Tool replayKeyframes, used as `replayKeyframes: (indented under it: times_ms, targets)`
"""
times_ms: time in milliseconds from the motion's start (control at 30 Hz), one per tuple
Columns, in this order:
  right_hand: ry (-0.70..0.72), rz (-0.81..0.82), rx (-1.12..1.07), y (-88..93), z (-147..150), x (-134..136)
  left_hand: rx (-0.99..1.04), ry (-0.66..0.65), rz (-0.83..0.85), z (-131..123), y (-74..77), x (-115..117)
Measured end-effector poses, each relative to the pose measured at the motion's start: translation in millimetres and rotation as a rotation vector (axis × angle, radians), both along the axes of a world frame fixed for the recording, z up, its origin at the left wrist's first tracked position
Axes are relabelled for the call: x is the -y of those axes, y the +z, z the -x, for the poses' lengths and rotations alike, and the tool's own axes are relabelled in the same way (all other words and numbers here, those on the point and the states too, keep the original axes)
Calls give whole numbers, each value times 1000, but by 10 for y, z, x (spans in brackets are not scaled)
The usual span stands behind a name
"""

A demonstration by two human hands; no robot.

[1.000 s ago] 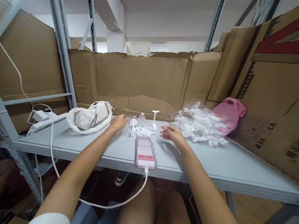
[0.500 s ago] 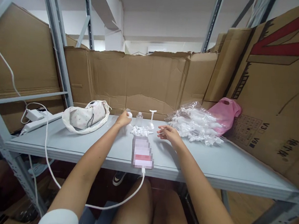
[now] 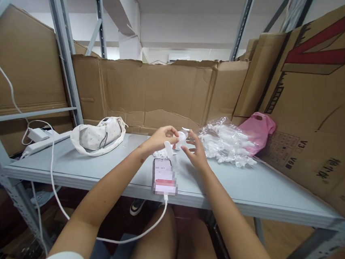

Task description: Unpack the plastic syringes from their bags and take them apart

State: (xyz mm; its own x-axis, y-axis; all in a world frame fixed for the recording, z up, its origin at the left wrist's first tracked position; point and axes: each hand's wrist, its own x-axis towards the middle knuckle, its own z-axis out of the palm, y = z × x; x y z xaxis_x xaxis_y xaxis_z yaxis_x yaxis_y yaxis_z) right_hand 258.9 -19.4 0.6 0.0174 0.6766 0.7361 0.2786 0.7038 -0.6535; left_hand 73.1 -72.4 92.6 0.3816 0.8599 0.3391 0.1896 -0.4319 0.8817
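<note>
My left hand is closed in a pinch, its fingertips on a small whitish rounded piece whose exact kind I cannot make out. A white rounded tab shows just below those fingers. Facing it from the right, my right hand has its fingers spread and curved. The flat white top of a T-shaped stand shows between the hands; its stem is hidden. Beneath my left hand lies a pile of small white pieces, partly covered.
A phone with a white cable lies at the front edge of the grey shelf. Right are a clear bag of white parts and a pink bag. A cloth pouch and power strip lie left. Cardboard walls the back.
My left hand has moved right, from beside the clear bottle to the T-shaped stand. My right hand has risen slightly, its fingers spreading near the stand. The bottle is now hidden.
</note>
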Motion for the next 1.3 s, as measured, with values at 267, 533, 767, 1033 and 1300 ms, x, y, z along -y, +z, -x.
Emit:
replayKeyframes:
  times_ms: [267, 533, 767, 1033, 1300]
  targets:
    - [-34, -6, 17, -14, -19, -25, -42, -108, -53, -307, -185, -66]
    - [121, 220, -332, 63, 7, -11, -307, 156, -534, -186, -285, -254]
    - [374, 350, -469, 139, 10, 76, -563, 270, -492, -170, -467, -303]
    - [409, 342, -502, 165, -1, 105, -647, 333, -649, -244, -534, -238]
    - [494, 328, -602, 185, -3, 113, -319, 217, -255, -328, -581, -230]
